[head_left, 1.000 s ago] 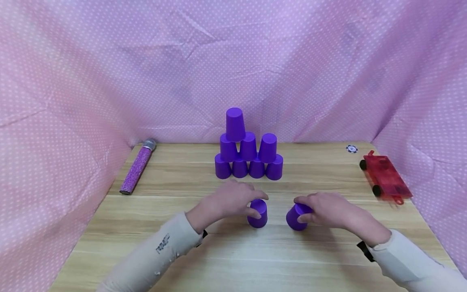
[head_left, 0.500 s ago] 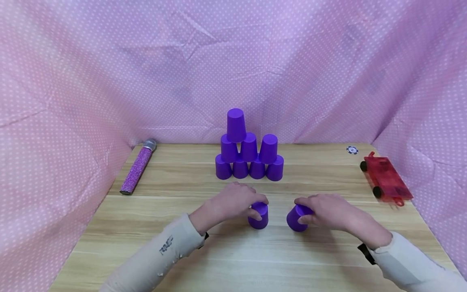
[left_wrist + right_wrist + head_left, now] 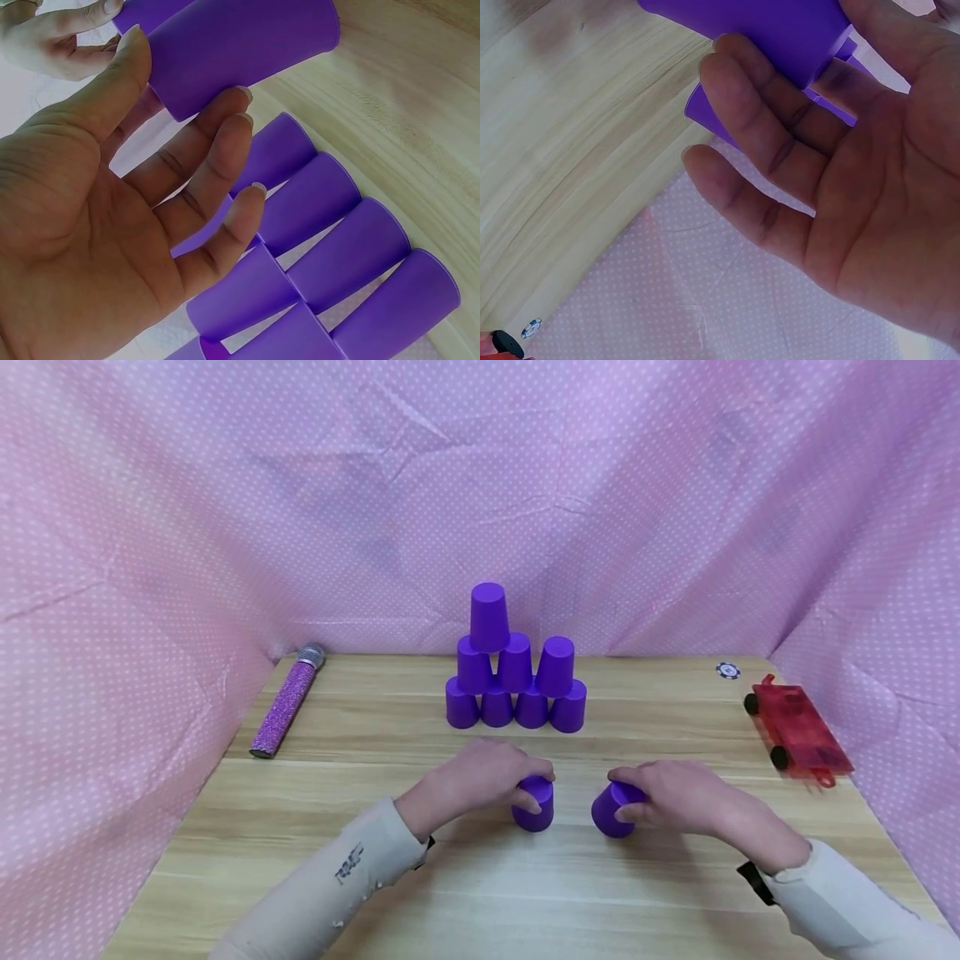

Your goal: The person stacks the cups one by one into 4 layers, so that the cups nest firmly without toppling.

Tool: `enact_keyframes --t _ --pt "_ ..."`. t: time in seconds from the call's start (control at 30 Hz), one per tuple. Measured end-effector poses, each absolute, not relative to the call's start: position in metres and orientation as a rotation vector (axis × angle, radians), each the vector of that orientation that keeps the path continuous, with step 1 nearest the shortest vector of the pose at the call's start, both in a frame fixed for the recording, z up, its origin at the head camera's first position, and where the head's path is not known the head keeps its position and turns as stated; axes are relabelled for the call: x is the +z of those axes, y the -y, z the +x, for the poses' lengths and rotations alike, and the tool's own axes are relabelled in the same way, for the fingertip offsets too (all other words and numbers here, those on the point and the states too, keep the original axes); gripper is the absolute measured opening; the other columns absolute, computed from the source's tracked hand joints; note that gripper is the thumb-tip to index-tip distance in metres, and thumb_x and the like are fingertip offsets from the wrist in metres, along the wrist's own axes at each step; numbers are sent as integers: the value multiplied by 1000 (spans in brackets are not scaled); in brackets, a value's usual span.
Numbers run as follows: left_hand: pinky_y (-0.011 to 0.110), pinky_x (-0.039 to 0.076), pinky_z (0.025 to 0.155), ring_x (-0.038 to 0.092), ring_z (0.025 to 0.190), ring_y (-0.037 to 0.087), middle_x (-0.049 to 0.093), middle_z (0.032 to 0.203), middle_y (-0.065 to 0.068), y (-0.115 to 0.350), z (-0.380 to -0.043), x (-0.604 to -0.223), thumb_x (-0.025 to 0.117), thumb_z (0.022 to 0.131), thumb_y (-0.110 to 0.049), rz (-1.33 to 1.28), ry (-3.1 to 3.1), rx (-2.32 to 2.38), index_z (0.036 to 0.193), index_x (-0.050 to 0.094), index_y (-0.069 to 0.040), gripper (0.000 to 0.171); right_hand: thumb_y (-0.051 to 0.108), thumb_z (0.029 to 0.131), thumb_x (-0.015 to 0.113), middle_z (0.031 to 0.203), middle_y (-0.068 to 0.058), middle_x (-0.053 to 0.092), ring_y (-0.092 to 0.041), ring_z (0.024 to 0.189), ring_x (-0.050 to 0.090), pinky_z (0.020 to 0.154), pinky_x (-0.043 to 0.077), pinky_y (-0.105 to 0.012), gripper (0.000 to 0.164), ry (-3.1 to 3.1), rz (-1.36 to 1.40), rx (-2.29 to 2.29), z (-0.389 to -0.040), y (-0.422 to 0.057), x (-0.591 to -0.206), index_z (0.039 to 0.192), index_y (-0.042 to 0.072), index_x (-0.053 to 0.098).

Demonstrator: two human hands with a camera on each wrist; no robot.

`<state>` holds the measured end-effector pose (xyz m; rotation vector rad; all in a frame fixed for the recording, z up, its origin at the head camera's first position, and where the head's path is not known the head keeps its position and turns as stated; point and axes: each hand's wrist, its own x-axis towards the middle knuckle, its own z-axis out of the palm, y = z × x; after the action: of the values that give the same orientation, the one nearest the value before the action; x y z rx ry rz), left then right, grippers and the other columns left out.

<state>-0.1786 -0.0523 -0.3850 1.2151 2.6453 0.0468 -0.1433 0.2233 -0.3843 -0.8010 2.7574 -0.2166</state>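
Observation:
An upside-down purple cup stands on the table in front of me, its base up. My left hand grips it near the top, thumb on the near side and fingers round the far side. To its right, my right hand holds a second upside-down purple cup, which leans slightly. In the left wrist view, the thumb and fingers are round the left cup. The right wrist view shows the right cup against the fingers, with the little finger away from it.
Beyond my hands rises a stack of upside-down purple cups: a bottom row, three above, and one top cup over the left pair. A glittery microphone lies left. At right are a poker chip and a red toy cart.
My left fingers and thumb have closed in on the left cup's top. The right hand keeps its hold on the other cup, and the stack stands as before.

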Motion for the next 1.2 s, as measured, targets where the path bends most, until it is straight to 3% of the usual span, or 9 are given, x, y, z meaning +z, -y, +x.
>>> enact_keyframes --t 0.53,0.7,0.93,1.2 --pt "27 46 66 60 78 6 69 92 -13 49 -180 -383 72 85 -50 1249 -2621 21 116 62 -33 37 45 85 76 100 -2 75 -21 89 71 73 57 -45 52 -2764 -808 -187 -143 -222 -384 125 13 67" --pt "26 46 65 60 78 5 69 92 -14 49 -180 -382 72 84 -50 1250 -2624 26 115 63 -34 36 44 86 74 103 -7 74 -26 92 71 76 57 -48 53 -2765 -785 -182 -147 -222 -373 128 12 65" --pt "27 47 66 60 78 5 69 91 -14 48 -179 -380 72 84 -50 1258 -2617 15 112 62 -32 35 44 90 71 108 -7 73 -25 96 70 80 55 -50 56 -2828 -777 -248 -167 -224 -317 133 9 62" --pt "26 46 65 59 77 6 69 91 -14 48 -179 -379 72 84 -51 1242 -2617 -9 112 61 -33 35 55 91 65 108 -6 73 -25 94 67 73 52 -51 64 -2910 -672 -105 -209 -215 -236 143 19 55"
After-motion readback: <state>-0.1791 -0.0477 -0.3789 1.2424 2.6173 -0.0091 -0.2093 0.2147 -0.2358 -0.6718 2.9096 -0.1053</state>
